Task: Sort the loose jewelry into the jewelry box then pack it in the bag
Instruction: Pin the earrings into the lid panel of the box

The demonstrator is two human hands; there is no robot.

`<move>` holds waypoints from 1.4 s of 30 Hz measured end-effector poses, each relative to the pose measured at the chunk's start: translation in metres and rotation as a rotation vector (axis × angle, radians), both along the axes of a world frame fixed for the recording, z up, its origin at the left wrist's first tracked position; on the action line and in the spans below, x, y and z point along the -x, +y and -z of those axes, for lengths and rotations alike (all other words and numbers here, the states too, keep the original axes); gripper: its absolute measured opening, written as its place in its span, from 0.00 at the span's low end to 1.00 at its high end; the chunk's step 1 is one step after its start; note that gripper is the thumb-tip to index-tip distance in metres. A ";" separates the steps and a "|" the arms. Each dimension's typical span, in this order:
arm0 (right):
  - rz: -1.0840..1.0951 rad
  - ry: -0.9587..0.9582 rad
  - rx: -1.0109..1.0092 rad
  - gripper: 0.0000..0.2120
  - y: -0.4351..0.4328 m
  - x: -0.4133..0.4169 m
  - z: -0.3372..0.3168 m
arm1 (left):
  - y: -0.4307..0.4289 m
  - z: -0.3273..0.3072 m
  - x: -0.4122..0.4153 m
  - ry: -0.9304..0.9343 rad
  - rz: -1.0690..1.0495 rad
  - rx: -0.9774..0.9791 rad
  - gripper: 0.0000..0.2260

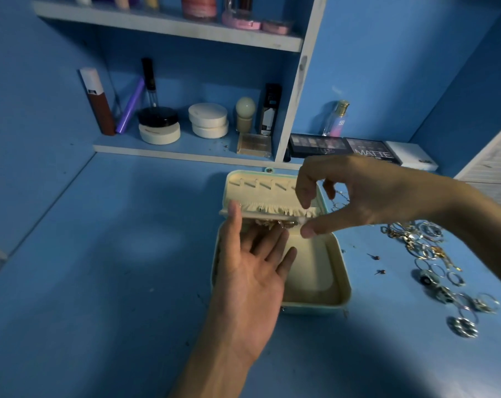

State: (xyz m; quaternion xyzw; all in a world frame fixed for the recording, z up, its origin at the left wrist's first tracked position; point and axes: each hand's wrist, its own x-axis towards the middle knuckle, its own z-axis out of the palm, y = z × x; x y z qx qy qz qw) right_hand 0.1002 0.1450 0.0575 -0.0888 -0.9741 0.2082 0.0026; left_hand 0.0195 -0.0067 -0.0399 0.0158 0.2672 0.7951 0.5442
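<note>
Though open, jewelry box (342,271) under left hand (252,277).

Home vanity, cosmetics shelf (169,24), eyeshadow palettes (318,145)

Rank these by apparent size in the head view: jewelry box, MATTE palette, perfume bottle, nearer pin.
1. jewelry box
2. MATTE palette
3. perfume bottle
4. nearer pin
The box lies closest to the camera, which enlarges it.

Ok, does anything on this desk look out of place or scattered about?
Yes. A tangle of rings and chains lies loose on the desk to the right of the open jewelry box, not in it. Two small pins lie on their own between the box and that pile.
</note>
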 end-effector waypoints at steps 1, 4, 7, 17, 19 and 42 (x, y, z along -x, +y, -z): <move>0.005 0.018 0.012 0.16 0.001 0.001 -0.001 | -0.001 -0.001 0.000 -0.012 0.000 0.020 0.43; 0.037 0.079 0.039 0.12 0.007 0.003 -0.006 | -0.003 -0.007 -0.002 -0.022 -0.014 0.077 0.30; 0.061 0.140 0.084 0.09 0.010 0.006 -0.008 | -0.008 -0.014 -0.003 0.127 -0.128 0.069 0.22; 0.264 0.404 -0.057 0.08 0.028 0.018 0.012 | 0.019 -0.006 0.063 0.939 -0.350 0.311 0.15; 0.287 0.439 -0.158 0.07 0.032 0.019 0.019 | 0.026 0.003 0.071 1.047 -0.261 0.329 0.13; 0.244 -0.436 -0.046 0.08 0.055 -0.069 0.050 | 0.035 0.025 0.081 1.291 -0.373 0.361 0.18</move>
